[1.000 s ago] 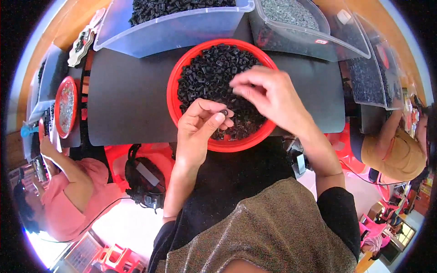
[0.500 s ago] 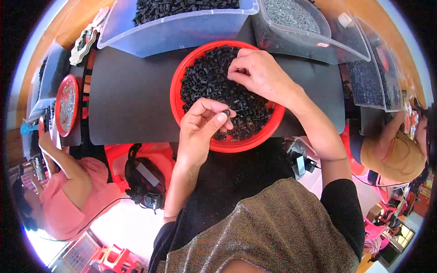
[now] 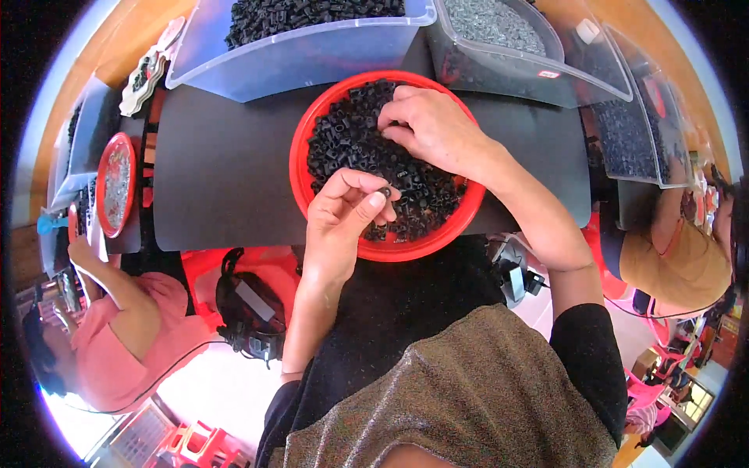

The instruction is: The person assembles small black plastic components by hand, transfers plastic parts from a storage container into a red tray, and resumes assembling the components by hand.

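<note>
A round red tray (image 3: 299,168) full of small black plastic parts (image 3: 347,136) sits on the dark table in front of me. Over its near left side, my left hand (image 3: 343,210) pinches a small black part with a round hole (image 3: 385,191) between thumb and fingers. My right hand (image 3: 433,129) is over the right half of the tray, its curled fingertips down among the black parts. Whether those fingertips grip a part is hidden by the hand.
Behind the tray stands a clear bin (image 3: 312,58) of black parts, and right of it another bin (image 3: 507,74) holding clear pieces. Co-workers sit at left (image 3: 129,327) and right (image 3: 671,265). A black bag (image 3: 253,304) rests on a red chair at lower left.
My right hand has shifted slightly left and down over the parts. My left hand stays nearly still with the small part in its pinch. The tray appears slightly further left.
</note>
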{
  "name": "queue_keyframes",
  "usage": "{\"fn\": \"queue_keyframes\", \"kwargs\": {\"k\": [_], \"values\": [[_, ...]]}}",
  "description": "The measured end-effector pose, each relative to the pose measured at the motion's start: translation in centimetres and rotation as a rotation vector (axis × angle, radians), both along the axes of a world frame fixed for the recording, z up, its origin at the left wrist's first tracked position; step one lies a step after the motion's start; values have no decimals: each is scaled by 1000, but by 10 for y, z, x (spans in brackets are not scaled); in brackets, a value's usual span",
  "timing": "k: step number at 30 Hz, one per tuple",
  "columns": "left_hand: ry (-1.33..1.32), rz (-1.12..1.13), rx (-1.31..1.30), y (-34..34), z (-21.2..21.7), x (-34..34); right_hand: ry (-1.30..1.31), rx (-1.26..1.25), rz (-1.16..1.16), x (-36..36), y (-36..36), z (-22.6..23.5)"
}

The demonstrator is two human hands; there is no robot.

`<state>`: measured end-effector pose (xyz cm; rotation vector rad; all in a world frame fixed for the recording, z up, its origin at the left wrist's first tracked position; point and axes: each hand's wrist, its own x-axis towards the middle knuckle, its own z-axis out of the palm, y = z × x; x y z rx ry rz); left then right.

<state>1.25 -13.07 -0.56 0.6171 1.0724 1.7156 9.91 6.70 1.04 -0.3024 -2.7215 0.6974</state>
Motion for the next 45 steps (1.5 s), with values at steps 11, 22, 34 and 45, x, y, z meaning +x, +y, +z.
{"fn": "queue_keyframes", "kwargs": {"k": [11,22,34,45], "values": [[-10,8,8,0,0,-1,-97,121,-86,9,10,5],[-17,8,21,0,1,0,-36,129,-65,14,4,13],[-13,7,10,0,1,-1,1,97,13,3,2,1],[-35,45,8,2,3,1,-151,119,107,-5,6,6]]}}
